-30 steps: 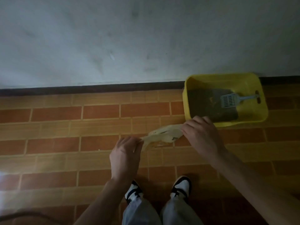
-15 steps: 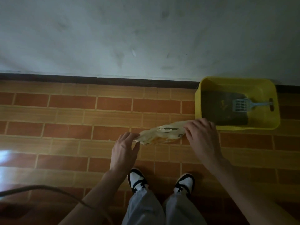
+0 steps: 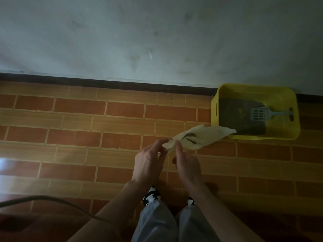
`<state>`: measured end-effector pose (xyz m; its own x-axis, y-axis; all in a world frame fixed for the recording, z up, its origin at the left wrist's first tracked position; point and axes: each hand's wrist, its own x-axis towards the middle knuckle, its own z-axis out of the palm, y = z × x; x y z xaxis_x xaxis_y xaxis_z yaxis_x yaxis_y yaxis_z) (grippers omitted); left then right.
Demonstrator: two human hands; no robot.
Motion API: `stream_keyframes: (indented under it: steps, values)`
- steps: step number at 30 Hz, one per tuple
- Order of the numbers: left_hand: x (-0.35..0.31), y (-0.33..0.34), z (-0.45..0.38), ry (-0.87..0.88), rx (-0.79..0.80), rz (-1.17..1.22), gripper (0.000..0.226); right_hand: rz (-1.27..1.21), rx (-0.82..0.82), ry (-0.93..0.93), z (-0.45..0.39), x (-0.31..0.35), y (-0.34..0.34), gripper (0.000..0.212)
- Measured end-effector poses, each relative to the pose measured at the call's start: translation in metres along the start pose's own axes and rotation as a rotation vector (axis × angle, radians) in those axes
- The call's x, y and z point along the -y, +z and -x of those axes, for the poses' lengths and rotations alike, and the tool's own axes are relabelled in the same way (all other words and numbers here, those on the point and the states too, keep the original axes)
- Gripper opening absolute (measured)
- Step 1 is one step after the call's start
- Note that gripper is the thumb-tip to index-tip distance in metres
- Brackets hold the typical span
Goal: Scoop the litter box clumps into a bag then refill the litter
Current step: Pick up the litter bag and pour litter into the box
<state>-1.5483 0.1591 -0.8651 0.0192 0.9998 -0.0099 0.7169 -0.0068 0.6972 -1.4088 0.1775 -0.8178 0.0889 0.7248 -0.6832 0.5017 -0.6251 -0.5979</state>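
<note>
We see our two bare forearms with no sleeves on them, and neither the left hand (image 3: 149,158) nor the right hand (image 3: 187,163) wears a glove, ring or watch. Below the hands we wear loose, pale grey trousers (image 3: 157,222), creased at the knee. Just above the trouser hems sit our black-and-white patterned shoes (image 3: 150,195), the right one (image 3: 191,201) mostly hidden.
</note>
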Motion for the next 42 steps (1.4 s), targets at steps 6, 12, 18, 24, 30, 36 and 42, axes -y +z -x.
stream_keyframes:
  steps: [6, 12, 18, 24, 30, 36, 42]
  values:
    - [-0.013, 0.001, 0.002, 0.056, -0.061, -0.003, 0.05, -0.069, 0.112, 0.209, -0.022, 0.03, -0.007, 0.046]
    - [-0.022, -0.001, 0.006, 0.193, -0.066, -0.017, 0.038, -0.031, 0.157, 0.204, -0.016, 0.023, -0.028, 0.03]
    - [-0.013, 0.004, 0.0, 0.235, 0.105, -0.202, 0.028, -0.03, 0.233, 0.106, -0.001, 0.033, -0.08, 0.035]
    - [-0.034, 0.002, -0.011, 0.358, 0.091, -0.18, 0.026, -0.222, 0.114, 0.164, 0.012, 0.033, -0.101, 0.034]
    - [-0.057, 0.008, -0.02, 0.32, 0.059, -0.211, 0.015, 0.01, -0.048, -0.003, 0.033, 0.035, -0.086, 0.085]
    - [-0.069, 0.008, -0.022, 0.335, 0.037, -0.183, 0.018, 0.064, -0.157, -0.064, 0.025, 0.034, -0.069, 0.041]
    - [-0.058, 0.014, -0.017, 0.273, 0.037, -0.177, 0.023, -0.038, -0.128, -0.113, 0.031, 0.041, -0.075, 0.043]
